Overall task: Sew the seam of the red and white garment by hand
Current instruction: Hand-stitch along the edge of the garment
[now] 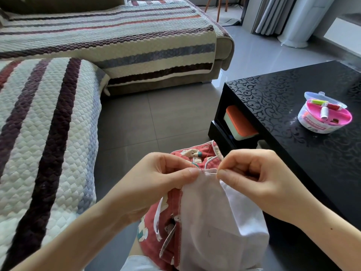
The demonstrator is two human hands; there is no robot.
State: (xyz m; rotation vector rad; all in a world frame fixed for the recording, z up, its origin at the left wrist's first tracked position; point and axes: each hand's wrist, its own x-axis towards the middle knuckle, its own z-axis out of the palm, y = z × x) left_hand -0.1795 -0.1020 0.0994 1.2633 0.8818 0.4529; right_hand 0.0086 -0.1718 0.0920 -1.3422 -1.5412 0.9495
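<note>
Right hand (248, 173) pinching needle (211, 173), left hand (166, 177) gripping garment (205, 212)

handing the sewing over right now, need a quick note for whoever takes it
Left hand: pinches the garment at its top edge.
Right hand: pinches the needle, tip at the fabric beside the left thumb.
Garment hangs over the lap; sewing kit sits on the table.
Done: a stitch is under way; how much is already sewn cannot be told.
Left: finish the seam.
</note>
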